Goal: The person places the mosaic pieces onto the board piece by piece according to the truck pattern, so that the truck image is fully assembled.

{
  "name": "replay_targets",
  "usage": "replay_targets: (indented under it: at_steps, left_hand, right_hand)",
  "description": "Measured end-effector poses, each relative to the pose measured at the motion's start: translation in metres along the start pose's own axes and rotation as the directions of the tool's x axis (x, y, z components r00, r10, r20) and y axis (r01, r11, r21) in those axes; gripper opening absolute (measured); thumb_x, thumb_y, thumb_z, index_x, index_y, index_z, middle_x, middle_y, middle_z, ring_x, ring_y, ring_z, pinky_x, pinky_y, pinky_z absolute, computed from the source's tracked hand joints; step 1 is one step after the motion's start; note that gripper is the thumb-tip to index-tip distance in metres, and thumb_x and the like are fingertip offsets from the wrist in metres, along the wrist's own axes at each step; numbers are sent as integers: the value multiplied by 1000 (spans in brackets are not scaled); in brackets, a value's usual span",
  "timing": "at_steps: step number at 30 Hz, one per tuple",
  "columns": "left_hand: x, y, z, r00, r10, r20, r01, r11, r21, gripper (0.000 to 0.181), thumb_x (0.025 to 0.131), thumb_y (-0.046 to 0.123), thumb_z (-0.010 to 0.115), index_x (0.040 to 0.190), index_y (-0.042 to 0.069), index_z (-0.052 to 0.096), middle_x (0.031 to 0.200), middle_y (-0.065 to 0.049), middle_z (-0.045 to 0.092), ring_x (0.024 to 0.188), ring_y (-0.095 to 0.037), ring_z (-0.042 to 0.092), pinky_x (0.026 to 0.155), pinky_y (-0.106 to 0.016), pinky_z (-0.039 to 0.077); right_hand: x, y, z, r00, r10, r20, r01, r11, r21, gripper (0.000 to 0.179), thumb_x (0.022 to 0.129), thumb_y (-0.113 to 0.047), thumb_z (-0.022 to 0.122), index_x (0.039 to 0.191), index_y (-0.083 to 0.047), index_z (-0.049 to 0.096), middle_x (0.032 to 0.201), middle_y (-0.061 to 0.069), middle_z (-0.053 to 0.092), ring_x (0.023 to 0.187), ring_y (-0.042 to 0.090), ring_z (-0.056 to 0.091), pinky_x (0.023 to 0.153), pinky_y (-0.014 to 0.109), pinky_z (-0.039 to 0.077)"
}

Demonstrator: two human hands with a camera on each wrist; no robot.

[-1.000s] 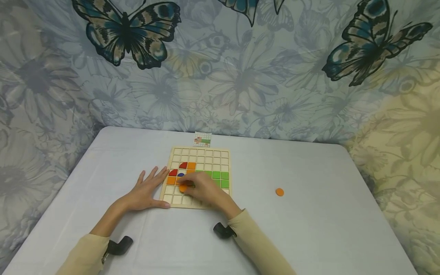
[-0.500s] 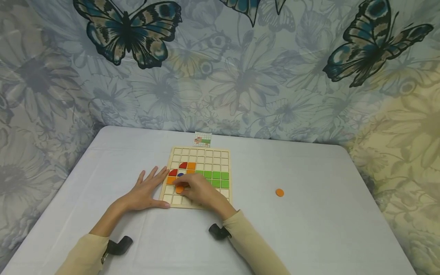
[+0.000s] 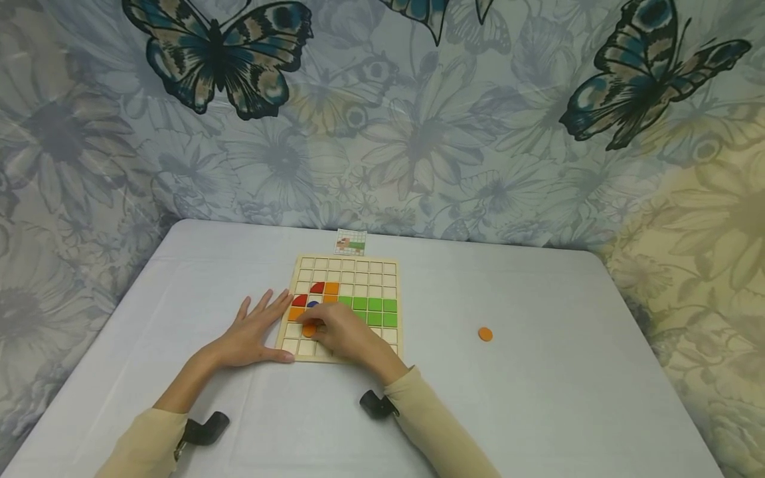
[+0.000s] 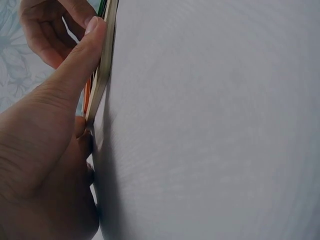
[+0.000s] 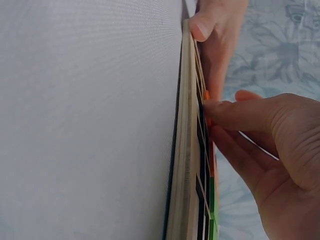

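Observation:
A wooden grid board [image 3: 376, 267] lies on the white table, with coloured tiles in its cells. My right hand [image 3: 349, 332] is over the lower left part, its thumb and fingertips pinching an orange disc [image 3: 308, 330] at a cell. In the right wrist view the thumb and fingers meet at the orange piece [image 5: 207, 95], close against the board's face. My left hand [image 3: 251, 336] lies spread at the board's left edge, thumb at the near corner. Red rounded tiles [image 3: 317, 287], orange squares [image 3: 331, 289], a blue piece [image 3: 313, 304] and green squares [image 3: 382, 305] fill the middle rows, partly hidden by my right hand.
A small printed pattern card [image 3: 350, 242] lies just beyond the board's far edge. Another orange disc [image 3: 485, 334] sits alone on the table [image 3: 538, 398] to the right. A butterfly-and-flower patterned cloth [image 3: 418, 153] hangs behind the table.
My right hand has shifted slightly left over the board, carrying the orange disc with it, and more green squares show. The left hand stays in place.

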State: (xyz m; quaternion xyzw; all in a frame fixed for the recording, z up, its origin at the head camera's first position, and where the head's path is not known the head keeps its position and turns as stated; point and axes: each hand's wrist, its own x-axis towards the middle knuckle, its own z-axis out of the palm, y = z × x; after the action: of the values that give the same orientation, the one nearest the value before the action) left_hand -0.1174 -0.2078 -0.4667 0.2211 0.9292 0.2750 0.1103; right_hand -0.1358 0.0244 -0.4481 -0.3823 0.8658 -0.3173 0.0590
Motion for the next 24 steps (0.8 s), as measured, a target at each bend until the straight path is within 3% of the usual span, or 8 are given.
replay_targets:
  at_steps: [12,19,24]
  left_hand:
    - [1,-4,2,1000,-19,4,19,1000,20,118,70,62,78,156,6,21,163,-15,15,148,-42,1,113,-64,-10]
    - [1,-4,4,999,-43,9,43,999,13,119,68,63,79,156,6,22,162,-15,16,149,-42,1,114,-62,-11]
    - [1,-2,3,1000,-32,1,32,1000,0,119,68,62,79,156,5,22,162,-16,15,149,-41,0,114,-62,-11]
  right_hand:
    - [-20,3,-22,998,63,8,-64,978,197,30,89,-4,70,119,-9,70,114,-4,70,106,5,62,95,21,48]
    - [-33,18,-42,997,63,-46,-49,968,244,32,84,0,75,116,-1,70,113,8,71,102,21,68,89,26,54]
    - [-50,35,-54,991,95,-95,-66,962,267,36,83,0,76,118,0,68,113,8,71,101,24,69,88,32,56]
